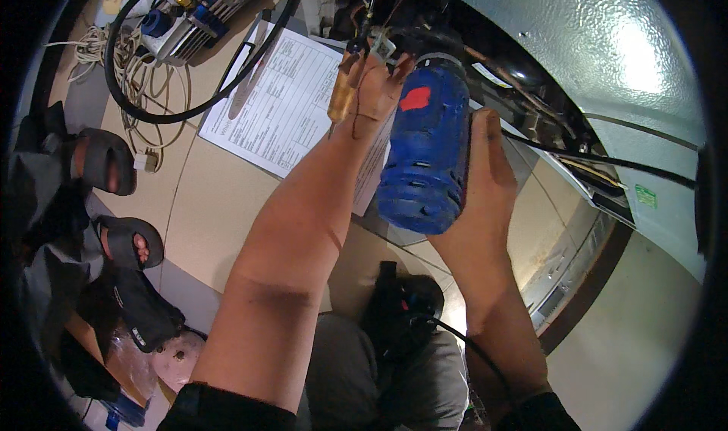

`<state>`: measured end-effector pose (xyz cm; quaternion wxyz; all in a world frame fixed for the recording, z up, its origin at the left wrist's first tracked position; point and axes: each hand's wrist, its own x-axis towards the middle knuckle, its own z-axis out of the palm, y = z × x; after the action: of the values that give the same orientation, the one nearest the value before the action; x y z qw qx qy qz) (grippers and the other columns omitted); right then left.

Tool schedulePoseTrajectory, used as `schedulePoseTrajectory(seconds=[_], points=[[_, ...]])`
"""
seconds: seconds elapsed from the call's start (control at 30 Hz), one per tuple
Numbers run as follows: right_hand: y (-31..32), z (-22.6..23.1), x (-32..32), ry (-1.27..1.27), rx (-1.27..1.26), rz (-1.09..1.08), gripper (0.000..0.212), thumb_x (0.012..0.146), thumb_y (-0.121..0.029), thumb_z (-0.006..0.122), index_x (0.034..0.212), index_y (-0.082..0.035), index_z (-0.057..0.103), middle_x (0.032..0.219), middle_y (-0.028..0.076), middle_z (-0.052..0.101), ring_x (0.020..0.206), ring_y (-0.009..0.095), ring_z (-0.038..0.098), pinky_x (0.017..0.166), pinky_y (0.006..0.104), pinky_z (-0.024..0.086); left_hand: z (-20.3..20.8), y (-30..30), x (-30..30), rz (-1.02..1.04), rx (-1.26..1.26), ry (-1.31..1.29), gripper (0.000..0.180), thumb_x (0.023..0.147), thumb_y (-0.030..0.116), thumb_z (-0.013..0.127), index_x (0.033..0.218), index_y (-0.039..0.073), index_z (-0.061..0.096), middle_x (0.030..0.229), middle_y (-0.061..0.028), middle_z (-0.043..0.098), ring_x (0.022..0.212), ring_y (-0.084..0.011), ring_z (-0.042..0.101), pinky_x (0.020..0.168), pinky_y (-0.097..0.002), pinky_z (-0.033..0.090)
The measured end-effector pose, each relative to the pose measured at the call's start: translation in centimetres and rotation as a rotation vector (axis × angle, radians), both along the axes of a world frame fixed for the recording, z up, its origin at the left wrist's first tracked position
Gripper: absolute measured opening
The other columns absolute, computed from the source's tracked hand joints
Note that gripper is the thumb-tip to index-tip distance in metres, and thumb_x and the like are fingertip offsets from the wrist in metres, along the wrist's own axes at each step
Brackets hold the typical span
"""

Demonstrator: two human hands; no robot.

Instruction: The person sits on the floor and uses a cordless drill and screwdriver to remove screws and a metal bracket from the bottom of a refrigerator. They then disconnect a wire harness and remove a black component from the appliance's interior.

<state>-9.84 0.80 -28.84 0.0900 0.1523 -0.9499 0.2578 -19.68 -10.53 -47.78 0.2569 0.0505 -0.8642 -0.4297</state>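
Note:
My right hand (491,169) is wrapped round a blue power tool (426,154) with vent slots, a red patch and a grey ring at its far end. Its thumb lies along the right side; the fingers are behind the body. Left of the tool, my left hand (377,89) reaches into the open lower compartment of a pale appliance (588,44). Its fingers are drawn together round something small, partly hidden. A copper-coloured cylinder (343,97) with thin tubing hangs against that hand and wrist. Wires and thin copper pipes crowd the compartment beyond.
Printed sheets (265,105) lie on the tiled floor under my left forearm, with a pen on them. A black hose (114,74) loops beside a blue-and-silver pump (182,33) and a coiled white cord (144,89). Another person's sandalled feet (110,162) are at the left.

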Motion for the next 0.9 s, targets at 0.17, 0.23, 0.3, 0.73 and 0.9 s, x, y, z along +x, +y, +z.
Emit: schedulePoseTrajectory(seconds=[0.17,0.23,0.3,0.73,0.9], points=[[0.2,1.7,0.3,-0.342,-0.008,-0.13,0.066,0.069,-0.024,0.085,0.118,-0.005,0.045,0.106,0.022,0.06,0.094,0.046,0.065,0.079,0.0503,0.055,0.2,-0.1,0.1,0.0,0.002,-0.015,0.053,0.086,0.022,0.075,0.134,0.006,0.059,0.112,-0.0166,0.073,0.1,-0.0308,0.071,0.085,-0.0378,0.057],[0.2,1.1,0.4,-0.33,0.046,-0.155,0.066,0.069,-0.025,0.085,0.118,-0.005,0.045,0.104,0.021,0.061,0.095,0.046,0.065,0.079,0.0496,0.055,0.1,-0.2,0.3,-0.002,0.0,-0.013,0.053,0.086,0.022,0.074,0.134,0.006,0.058,0.112,-0.0165,0.072,0.1,-0.0306,0.071,0.085,-0.0377,0.057],[0.0,0.0,0.3,-0.211,0.08,-0.118,0.068,0.068,-0.025,0.086,0.119,-0.005,0.044,0.107,0.022,0.06,0.096,0.046,0.065,0.08,0.0502,0.055,0.1,-0.3,0.4,-0.003,-0.005,-0.016,0.053,0.086,0.022,0.074,0.134,0.006,0.058,0.113,-0.0163,0.072,0.1,-0.0303,0.071,0.085,-0.0376,0.057],[-0.5,-2.8,-0.1,-0.179,0.008,-0.202,0.058,0.076,-0.026,0.081,0.12,-0.009,0.047,0.102,0.02,0.064,0.093,0.045,0.065,0.079,0.0482,0.052,1.8,-1.4,0.9,-0.106,-0.049,-0.208,0.056,0.087,0.022,0.074,0.137,0.006,0.057,0.117,-0.0156,0.071,0.1,-0.0288,0.071,0.084,-0.0372,0.058],[6.3,-4.0,-2.5,-0.32,0.162,-0.073,0.037,0.086,-0.019,0.067,0.118,-0.012,0.05,0.113,0.018,0.064,0.101,0.04,0.065,0.085,0.0481,0.053,0.5,0.1,0.5,-0.008,0.118,-0.076,0.048,0.085,0.022,0.075,0.129,0.009,0.061,0.113,-0.0127,0.073,0.094,-0.0269,0.073,0.079,-0.0361,0.059]])
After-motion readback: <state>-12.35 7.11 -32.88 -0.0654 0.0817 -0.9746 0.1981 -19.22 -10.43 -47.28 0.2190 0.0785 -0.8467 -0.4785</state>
